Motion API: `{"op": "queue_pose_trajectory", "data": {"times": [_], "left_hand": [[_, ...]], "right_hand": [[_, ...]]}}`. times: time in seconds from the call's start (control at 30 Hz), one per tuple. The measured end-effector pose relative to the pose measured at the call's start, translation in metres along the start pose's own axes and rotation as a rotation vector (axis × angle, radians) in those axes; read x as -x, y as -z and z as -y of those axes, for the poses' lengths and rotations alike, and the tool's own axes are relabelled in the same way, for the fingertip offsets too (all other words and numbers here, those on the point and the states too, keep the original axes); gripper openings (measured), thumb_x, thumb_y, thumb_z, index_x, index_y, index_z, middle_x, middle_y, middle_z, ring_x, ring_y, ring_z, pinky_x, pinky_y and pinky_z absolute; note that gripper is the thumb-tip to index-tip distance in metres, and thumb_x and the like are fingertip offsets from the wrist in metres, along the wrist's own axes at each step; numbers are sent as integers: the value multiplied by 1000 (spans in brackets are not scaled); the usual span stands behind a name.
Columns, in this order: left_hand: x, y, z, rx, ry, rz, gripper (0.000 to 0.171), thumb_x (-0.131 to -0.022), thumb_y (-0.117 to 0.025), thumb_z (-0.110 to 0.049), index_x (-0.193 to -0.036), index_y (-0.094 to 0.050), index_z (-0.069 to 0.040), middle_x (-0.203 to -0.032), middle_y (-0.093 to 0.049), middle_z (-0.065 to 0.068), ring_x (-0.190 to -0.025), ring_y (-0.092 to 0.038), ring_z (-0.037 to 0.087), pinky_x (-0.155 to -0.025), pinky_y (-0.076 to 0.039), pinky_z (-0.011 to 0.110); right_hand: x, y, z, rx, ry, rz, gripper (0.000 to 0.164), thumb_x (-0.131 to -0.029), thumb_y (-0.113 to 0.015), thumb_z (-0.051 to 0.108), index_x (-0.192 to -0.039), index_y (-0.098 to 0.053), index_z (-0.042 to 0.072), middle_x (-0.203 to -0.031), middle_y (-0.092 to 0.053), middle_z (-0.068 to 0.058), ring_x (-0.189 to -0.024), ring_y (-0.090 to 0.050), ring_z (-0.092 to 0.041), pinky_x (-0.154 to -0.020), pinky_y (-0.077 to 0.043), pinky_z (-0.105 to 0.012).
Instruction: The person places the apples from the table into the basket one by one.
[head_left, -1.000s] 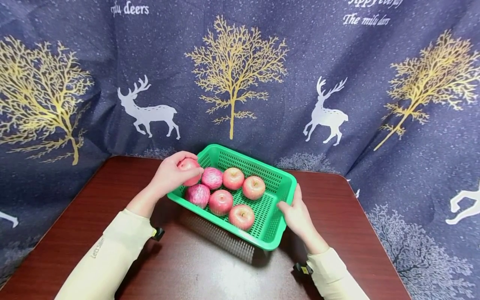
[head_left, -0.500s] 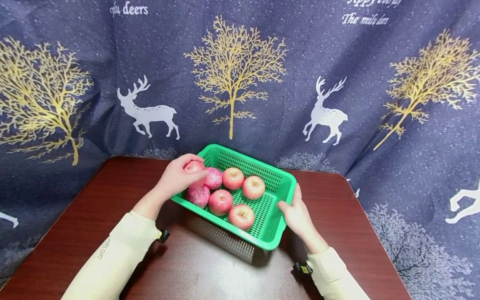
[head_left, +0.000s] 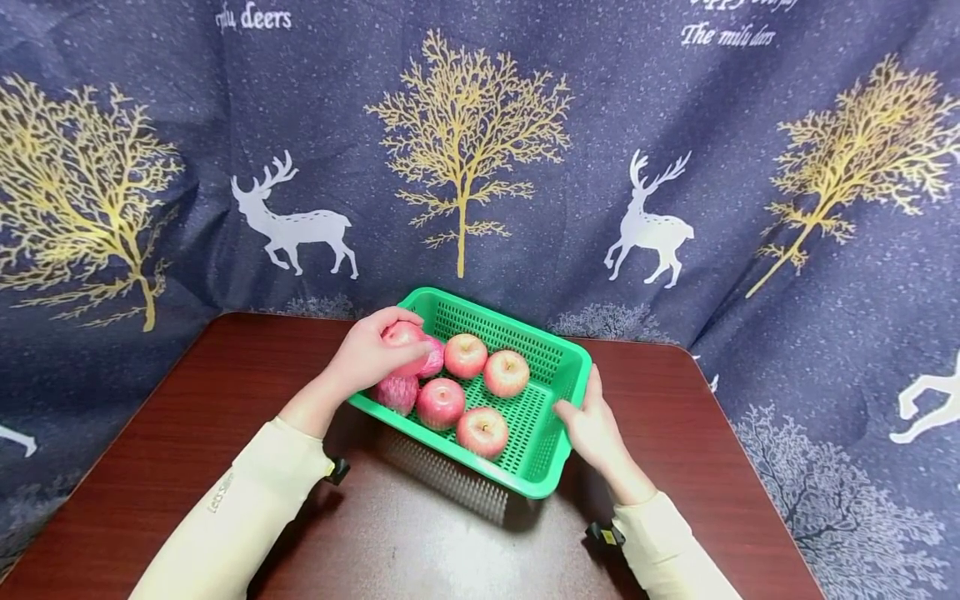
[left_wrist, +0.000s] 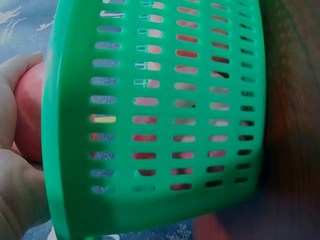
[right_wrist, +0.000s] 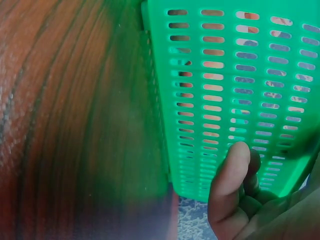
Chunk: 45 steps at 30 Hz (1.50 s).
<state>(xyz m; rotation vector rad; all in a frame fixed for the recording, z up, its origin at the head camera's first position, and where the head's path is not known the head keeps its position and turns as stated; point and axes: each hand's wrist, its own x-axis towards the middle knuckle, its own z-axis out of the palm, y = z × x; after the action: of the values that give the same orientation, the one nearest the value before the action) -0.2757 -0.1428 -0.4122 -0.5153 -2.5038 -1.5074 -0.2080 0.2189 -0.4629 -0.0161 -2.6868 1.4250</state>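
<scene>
A green slotted plastic basket [head_left: 517, 327] stands on the table with several apples in it. My left hand [head_left: 367, 354] grips a red apple [head_left: 401, 335] over the basket's left end, thumb on the near side and fingers on the far side. Under and beside it lie two streaked, darker pink apples, one of them [head_left: 396, 393] partly hidden by the hand. A red apple [head_left: 441, 403] and a paler apple [head_left: 482, 432] line the near side. My right hand [head_left: 596, 429] holds the basket's right end, its thumb over the rim and fingers [right_wrist: 235, 170] against the outer wall.
The dark reddish-brown table [head_left: 465, 554] extends around the basket. Behind it hangs a dark blue cloth [head_left: 525, 242] printed with trees and deer. Two more apples, one of them a yellowish-red apple [head_left: 507, 372], sit along the basket's far side.
My left hand has moved to the right with the apple, from the basket's left rim to farther over the inside. The right hand and the basket stay nearly in place.
</scene>
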Motion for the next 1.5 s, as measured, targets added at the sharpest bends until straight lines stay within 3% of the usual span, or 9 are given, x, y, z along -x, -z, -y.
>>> {"op": "queue_pose_trajectory", "data": {"times": [0.2,0.43,0.67,1.3,1.5], "left_hand": [[-1,-5,-7,38,-4,19,44,-76,-81,-49,-112,-64,-31,-104,-65,-3,-85,-63,15,-74,-53,37],[-4,-16,-14,44,-1,29,45,-74,-80,-57,-111,-63,-37,-103,-65,-8,-87,-64,12,-76,-53,36],[-8,-25,-23,92,-30,49,40,-77,-81,-48,-111,-63,-34,-103,-65,-8,-87,-64,12,-77,-53,36],[-10,-51,-36,90,-4,97,39,-77,-82,-44,-110,-64,-34,-104,-65,-8,-90,-62,12,-80,-51,36],[-12,-55,-41,68,-9,122,42,-76,-81,-48,-111,-63,-35,-104,-65,-9,-88,-63,11,-78,-51,37]], "right_hand": [[0,0,1,27,-9,-6,95,-88,-59,21,-157,6,16,-133,-52,-24,-105,-59,-28,-83,-50,-42],[1,0,1,27,-18,-3,94,-88,-59,21,-158,5,16,-131,-53,-23,-106,-59,-28,-83,-51,-42],[1,0,2,19,-20,7,95,-88,-58,22,-157,8,17,-133,-51,-24,-106,-59,-28,-83,-51,-42],[1,0,0,40,-25,6,95,-88,-58,22,-157,8,17,-130,-53,-22,-106,-59,-27,-83,-50,-41],[2,0,2,10,-18,11,95,-88,-58,20,-157,6,19,-124,-57,-21,-99,-62,-26,-77,-52,-39]]}}
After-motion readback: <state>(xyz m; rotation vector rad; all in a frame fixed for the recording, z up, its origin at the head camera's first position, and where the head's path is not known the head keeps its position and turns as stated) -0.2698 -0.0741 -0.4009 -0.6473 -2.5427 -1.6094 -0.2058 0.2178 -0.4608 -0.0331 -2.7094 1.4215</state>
